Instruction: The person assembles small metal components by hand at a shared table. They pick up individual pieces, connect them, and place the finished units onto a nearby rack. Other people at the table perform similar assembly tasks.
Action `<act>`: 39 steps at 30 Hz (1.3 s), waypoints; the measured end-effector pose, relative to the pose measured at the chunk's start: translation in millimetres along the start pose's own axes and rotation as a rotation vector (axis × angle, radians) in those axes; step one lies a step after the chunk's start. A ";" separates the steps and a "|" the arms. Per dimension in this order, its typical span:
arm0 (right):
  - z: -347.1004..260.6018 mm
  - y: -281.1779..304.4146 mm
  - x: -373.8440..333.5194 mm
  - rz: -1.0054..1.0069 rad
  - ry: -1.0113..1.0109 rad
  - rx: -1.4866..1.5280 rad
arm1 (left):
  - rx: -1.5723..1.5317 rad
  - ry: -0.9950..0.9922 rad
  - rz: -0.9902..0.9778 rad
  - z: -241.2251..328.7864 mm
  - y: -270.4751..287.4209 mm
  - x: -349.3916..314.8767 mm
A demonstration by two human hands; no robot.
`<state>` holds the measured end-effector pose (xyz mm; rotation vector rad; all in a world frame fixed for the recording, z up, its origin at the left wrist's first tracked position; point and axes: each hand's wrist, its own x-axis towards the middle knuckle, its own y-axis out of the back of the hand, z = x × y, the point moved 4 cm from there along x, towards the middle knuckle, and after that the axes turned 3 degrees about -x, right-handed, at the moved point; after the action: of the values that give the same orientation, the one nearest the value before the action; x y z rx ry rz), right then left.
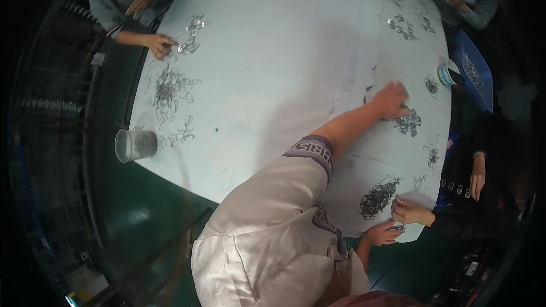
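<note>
My left arm, in a pale sleeve with a patterned cuff, stretches across the white table. My left hand is over the far side of a pile of small shiny metal pieces; motion blurs its fingers. My right hand is low at the table's near edge, its fingers drawn together around something too small to make out. Beside it lies a heap of dark, thin, bent wire pieces. Another person's hand reaches in from the right, close above my right hand.
A clear plastic cup holding small pieces stands at the left edge. At the right edge are a patterned tub and a blue basket of metal pieces. Co-workers' hands are around the table among scattered wire pieces.
</note>
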<state>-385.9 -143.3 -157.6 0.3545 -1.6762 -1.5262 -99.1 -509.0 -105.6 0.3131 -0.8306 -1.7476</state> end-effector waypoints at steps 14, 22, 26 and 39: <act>16.3 -32.5 15.3 -0.023 -0.016 0.126 | 0.207 0.501 0.649 -48.0 189.3 -322.1; 2.7 -38.6 18.2 -0.054 0.140 0.141 | 0.632 1.059 0.523 -30.6 211.1 -476.7; 0.6 -45.7 24.8 -0.051 0.196 0.163 | 0.773 1.029 0.634 -92.9 259.2 -487.6; -35.2 -56.1 103.6 -0.041 0.214 0.154 | 0.679 1.391 1.092 -69.6 272.6 -568.1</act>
<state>-442.5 -251.4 -172.9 0.6156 -1.6275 -1.3404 337.0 -49.3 -84.2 1.0902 -0.3189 0.0201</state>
